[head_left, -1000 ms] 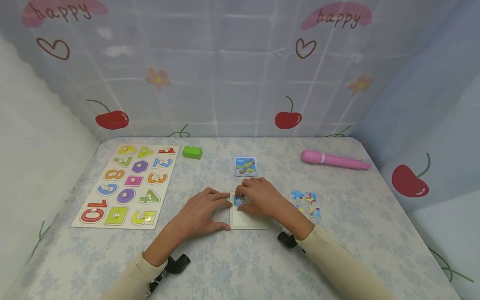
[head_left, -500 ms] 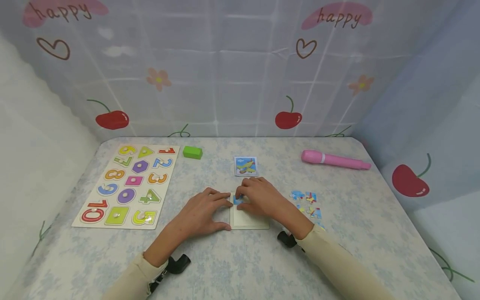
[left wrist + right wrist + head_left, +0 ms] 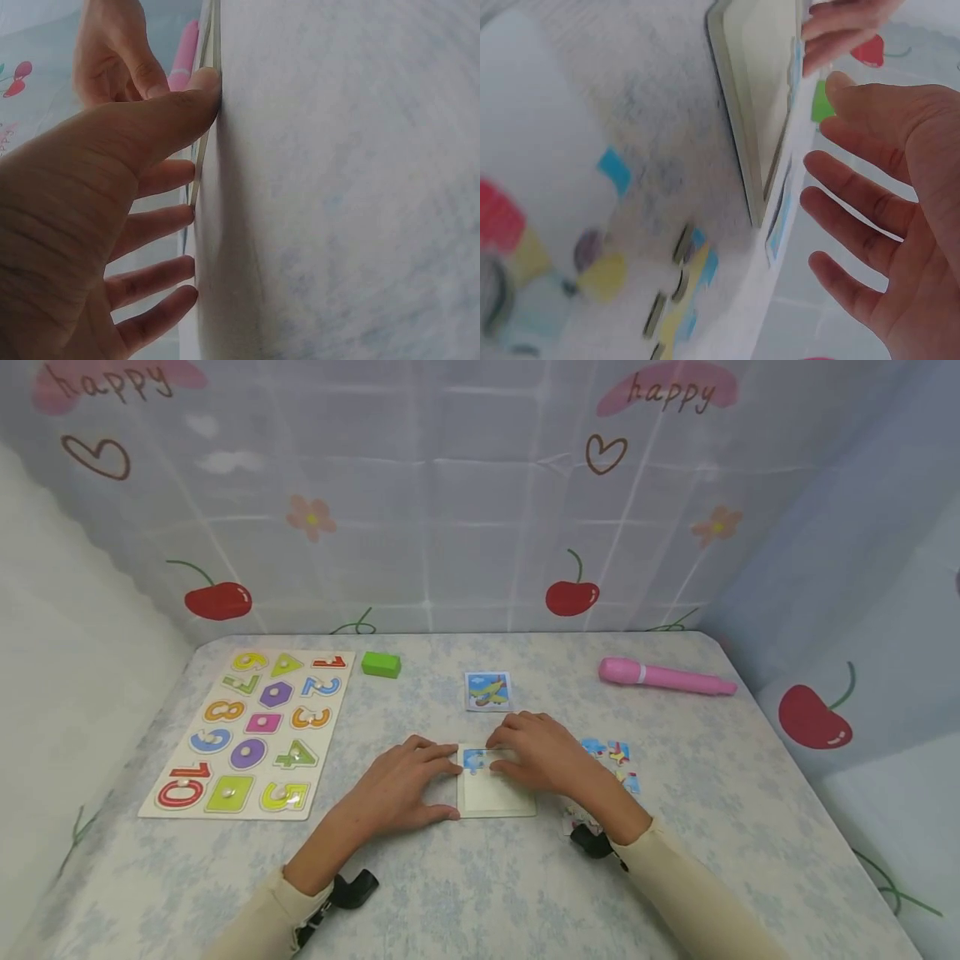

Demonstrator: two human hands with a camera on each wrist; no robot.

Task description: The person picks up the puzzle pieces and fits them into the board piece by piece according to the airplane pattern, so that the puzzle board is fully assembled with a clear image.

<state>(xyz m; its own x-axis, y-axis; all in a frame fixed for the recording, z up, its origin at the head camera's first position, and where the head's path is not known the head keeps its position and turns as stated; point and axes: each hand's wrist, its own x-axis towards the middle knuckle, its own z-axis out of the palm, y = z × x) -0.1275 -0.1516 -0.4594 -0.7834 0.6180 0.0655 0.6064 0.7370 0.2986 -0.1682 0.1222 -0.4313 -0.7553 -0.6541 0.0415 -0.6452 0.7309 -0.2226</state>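
Note:
A shallow cream puzzle tray [image 3: 497,797] lies flat on the table in front of me, one blue jigsaw piece [image 3: 473,761] in its far left corner. Along the tray's left edge rest the thumb and fingertips of my left hand [image 3: 401,787], held fairly straight. Over the tray's far right side is my right hand [image 3: 543,753]; the right wrist view shows its fingers relaxed and holding nothing. Several loose jigsaw pieces [image 3: 619,752] lie to the right, partly hidden by my right forearm. Behind the tray sits a picture card [image 3: 488,692] with a yellow plane.
At the left lies a board of number and shape pieces [image 3: 318,777]. A green block [image 3: 381,665] stands at the back, and a pink stick-like thing [image 3: 667,677] lies back right. Printed curtains [image 3: 480,510] hang behind the table.
My right hand has let go of the blue jigsaw piece and moved to the right, uncovering it in the tray's corner. My left hand has stayed at the tray's edge.

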